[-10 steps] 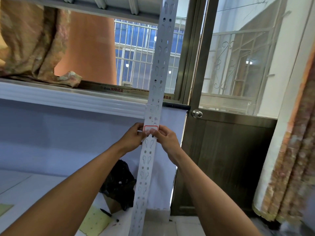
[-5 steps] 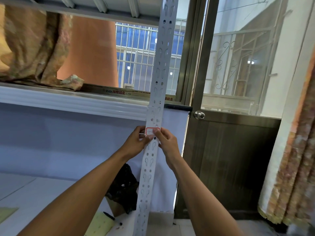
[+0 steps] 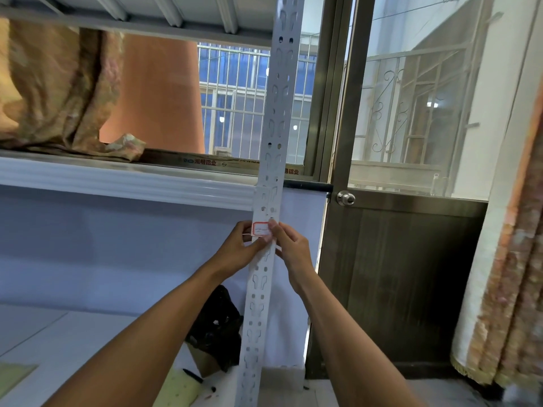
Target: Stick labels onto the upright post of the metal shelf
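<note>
A white perforated upright post [image 3: 271,148] of the metal shelf runs from top to bottom through the middle of the view. A small white label with a red border [image 3: 261,229] lies against the post just below the shelf rail. My left hand [image 3: 238,250] holds the label's left edge, its thumb on the lower part of the label. My right hand [image 3: 291,245] comes from the right, with its thumb pressing on the label's right edge. Both forearms reach up from the bottom of the frame.
A white shelf rail [image 3: 126,183] crosses left of the post, with patterned fabric [image 3: 55,92] above it. A brown door [image 3: 396,283] with a round knob [image 3: 345,198] stands right of the post. A black bag [image 3: 219,324] and a pen [image 3: 192,376] lie on the lower shelf. A curtain [image 3: 511,283] hangs far right.
The view has drifted slightly upward and left. My hands stay on the label, and my right thumb has slid onto its right edge while the left thumb presses under it.
</note>
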